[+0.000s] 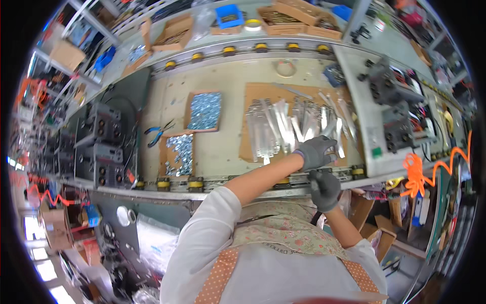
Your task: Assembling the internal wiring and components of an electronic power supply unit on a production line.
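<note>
Both my hands wear grey gloves. My left hand (317, 153) reaches across the front of the strips, its fingers bent but apart, and nothing shows firmly held in it. Beneath and beyond it, flat shiny metal strips (263, 126) lie in rows on a brown cardboard sheet (244, 147). Closer to my body, my right hand (325, 190) hovers by the bench's front rail, its fingers curled closed. Whatever those fingers hold, if anything, is hidden.
Left of the strips are a box of small bluish metal parts (205, 111), a second parts box (179, 154) and blue-handled pliers (154, 136). A tape roll (286, 68) lies at the back. Grey machine units (101, 164) flank the left side; an orange coiled hose (414, 175) hangs right.
</note>
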`<action>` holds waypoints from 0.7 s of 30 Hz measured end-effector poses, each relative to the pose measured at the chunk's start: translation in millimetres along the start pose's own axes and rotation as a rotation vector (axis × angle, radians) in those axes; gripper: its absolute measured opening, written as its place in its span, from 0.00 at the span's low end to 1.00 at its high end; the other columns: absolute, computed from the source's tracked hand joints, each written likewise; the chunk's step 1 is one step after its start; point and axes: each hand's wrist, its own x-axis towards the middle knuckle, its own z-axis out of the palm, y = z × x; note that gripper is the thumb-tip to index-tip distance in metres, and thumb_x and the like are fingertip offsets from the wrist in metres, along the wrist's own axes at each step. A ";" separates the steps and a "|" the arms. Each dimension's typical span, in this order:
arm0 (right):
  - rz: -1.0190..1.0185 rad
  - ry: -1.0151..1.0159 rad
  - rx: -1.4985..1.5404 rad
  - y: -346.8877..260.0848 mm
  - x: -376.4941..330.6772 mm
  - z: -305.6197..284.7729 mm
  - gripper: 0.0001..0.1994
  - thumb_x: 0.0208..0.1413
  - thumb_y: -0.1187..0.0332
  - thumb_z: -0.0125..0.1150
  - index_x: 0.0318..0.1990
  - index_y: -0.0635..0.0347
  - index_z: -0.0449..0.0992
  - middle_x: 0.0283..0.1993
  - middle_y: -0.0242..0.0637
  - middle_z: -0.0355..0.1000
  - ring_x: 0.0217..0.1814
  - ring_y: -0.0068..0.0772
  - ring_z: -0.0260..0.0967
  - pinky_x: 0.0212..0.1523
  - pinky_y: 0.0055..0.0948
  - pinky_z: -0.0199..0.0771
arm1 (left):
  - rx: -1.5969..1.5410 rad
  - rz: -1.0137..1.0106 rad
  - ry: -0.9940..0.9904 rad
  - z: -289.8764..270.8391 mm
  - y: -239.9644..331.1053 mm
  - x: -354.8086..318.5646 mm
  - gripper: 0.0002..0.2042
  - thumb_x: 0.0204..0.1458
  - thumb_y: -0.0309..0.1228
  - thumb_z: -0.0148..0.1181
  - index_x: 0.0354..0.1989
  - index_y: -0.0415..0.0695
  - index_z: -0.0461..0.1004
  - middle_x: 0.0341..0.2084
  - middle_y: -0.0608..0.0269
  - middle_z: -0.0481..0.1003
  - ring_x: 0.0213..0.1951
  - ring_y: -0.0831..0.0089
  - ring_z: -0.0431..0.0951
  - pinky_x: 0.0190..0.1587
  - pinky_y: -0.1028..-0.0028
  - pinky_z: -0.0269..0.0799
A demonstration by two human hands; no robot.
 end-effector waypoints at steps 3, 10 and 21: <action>0.064 0.026 0.054 6.0 -3.3 8.4 0.11 0.48 0.75 0.62 0.41 0.57 0.82 0.31 0.40 0.77 0.31 0.44 0.75 0.33 0.39 0.72 | 0.190 -0.024 0.493 -30.3 -33.1 -43.6 0.30 0.56 0.49 0.57 0.65 0.47 0.68 0.56 0.42 0.71 0.56 0.46 0.72 0.62 0.57 0.66; -0.033 -0.138 0.111 12.3 10.0 22.7 0.11 0.49 0.76 0.62 0.41 0.57 0.81 0.32 0.42 0.77 0.33 0.44 0.76 0.35 0.38 0.74 | 0.638 -1.360 0.948 -199.8 -116.8 -314.3 0.29 0.56 0.51 0.57 0.61 0.44 0.69 0.56 0.46 0.72 0.58 0.54 0.74 0.57 0.59 0.71; 0.101 -0.283 0.220 23.1 2.5 35.4 0.11 0.55 0.74 0.59 0.44 0.63 0.82 0.39 0.46 0.80 0.41 0.46 0.80 0.44 0.37 0.77 | 0.589 -1.746 0.951 -188.5 -184.4 -471.0 0.27 0.61 0.33 0.45 0.69 0.40 0.57 0.67 0.43 0.59 0.63 0.43 0.67 0.60 0.48 0.68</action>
